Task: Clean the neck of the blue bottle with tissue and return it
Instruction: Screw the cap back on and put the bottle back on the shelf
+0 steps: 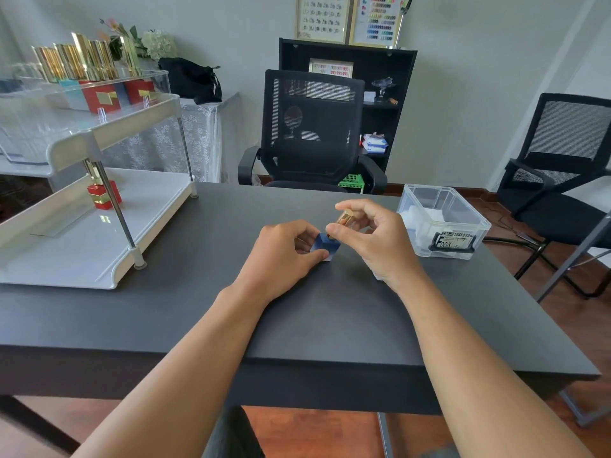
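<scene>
A small square blue bottle [325, 246] stands on the dark table [198, 309] in the middle of the head view. My left hand [284, 256] grips its body from the left. My right hand [367, 236] pinches the bottle's gold cap [344, 217] between thumb and fingers; the cap tilts up to the right, at or just above the neck. The neck itself is hidden by my fingers. A small bit of white shows under my right palm [377, 276]; I cannot tell what it is.
A clear plastic box [443, 223] holding white tissue sits to the right of my hands. A white two-tier rack [82, 226] at left carries a red bottle [103, 193] below and several gold-capped bottles [82, 61] above. Black office chairs [314, 133] stand behind the table.
</scene>
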